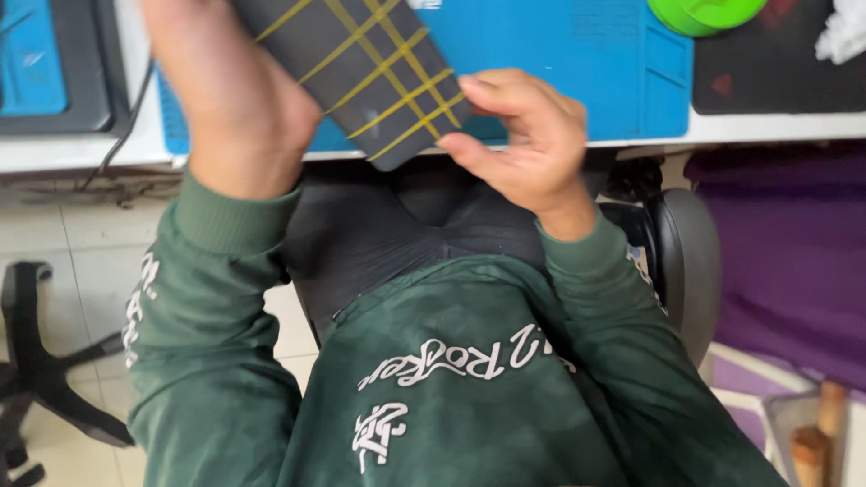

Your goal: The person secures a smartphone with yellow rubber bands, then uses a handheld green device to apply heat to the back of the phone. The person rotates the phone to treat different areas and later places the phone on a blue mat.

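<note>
In the upper middle of the frame we see a dark grey flat slab (361, 72) wrapped with several yellow rubber bands (397, 90) that cross its face in slanted lines; it tilts from the top edge down toward the centre, its lower corner hanging just past the edge of the desk. Our left hand (234, 108), at the upper left, holds the slab from its left side; the fingers are hidden behind it or cut off by the frame, so we cannot tell how they are set. Our right hand (528, 144), just right of centre, meets the slab's lower right corner, the thumb and the curled fingers (492, 90) drawn close together and pinching at the bands there. Behind the slab lies a blue work mat (577, 72) on a white desk (776, 126). At the top right edge of the mat sits a bright green round object (704, 13), cut off by the frame, so we cannot tell whether it holds anything. Right of it lies a black mat (776, 72) with a crumpled white scrap (843, 32) in the corner. Below the hands, green sleeves (207, 298) and a green sweatshirt fill the lower centre. A black chair base (36, 361) stands on the tiled floor at lower left, and purple cloth (794, 261) fills the right side.
</note>
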